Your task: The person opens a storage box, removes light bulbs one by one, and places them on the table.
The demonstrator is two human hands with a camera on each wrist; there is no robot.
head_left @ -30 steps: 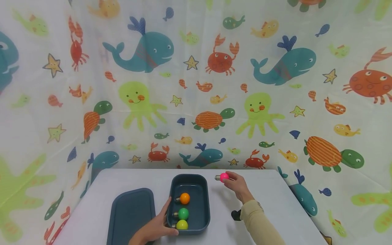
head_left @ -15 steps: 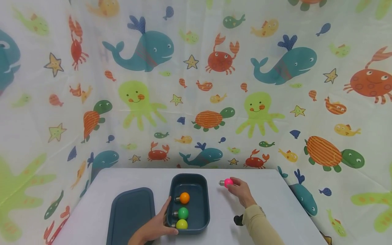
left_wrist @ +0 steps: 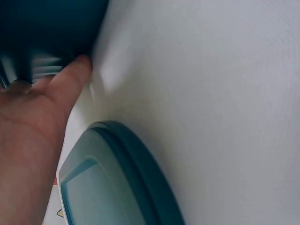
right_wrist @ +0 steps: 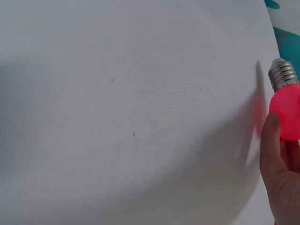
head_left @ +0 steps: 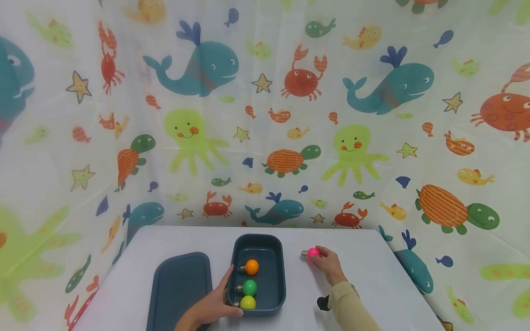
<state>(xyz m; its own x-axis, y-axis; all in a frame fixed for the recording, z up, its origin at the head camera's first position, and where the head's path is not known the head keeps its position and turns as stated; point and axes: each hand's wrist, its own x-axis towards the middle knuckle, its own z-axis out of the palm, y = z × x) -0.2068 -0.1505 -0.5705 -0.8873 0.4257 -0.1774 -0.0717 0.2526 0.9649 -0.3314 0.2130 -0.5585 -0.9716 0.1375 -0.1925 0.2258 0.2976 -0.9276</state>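
My right hand (head_left: 328, 265) pinches a pink light bulb (head_left: 313, 253) by its round glass, right of a dark blue box. The bulb's metal screw base points left in the head view. In the right wrist view the thumb lies on the pink bulb (right_wrist: 285, 110), which is held above the white surface. My left hand (head_left: 213, 303) holds the near left corner of the box (head_left: 273, 307), thumb at the front and fingers along the left wall. Inside lie an orange bulb (head_left: 251, 266), a green bulb (head_left: 250, 288) and a yellow bulb (head_left: 248, 302), bases to the left.
A dark blue lid (head_left: 182, 285) lies flat on the white table (head_left: 356, 248), left of the box. Something black (head_left: 323, 303) shows beside my right sleeve. Behind the table hangs a curtain (head_left: 265, 115) printed with sea animals.
My right hand has moved the pink bulb a little to the right and toward me. The left hand stays at the box, and the bulbs inside look unmoved.
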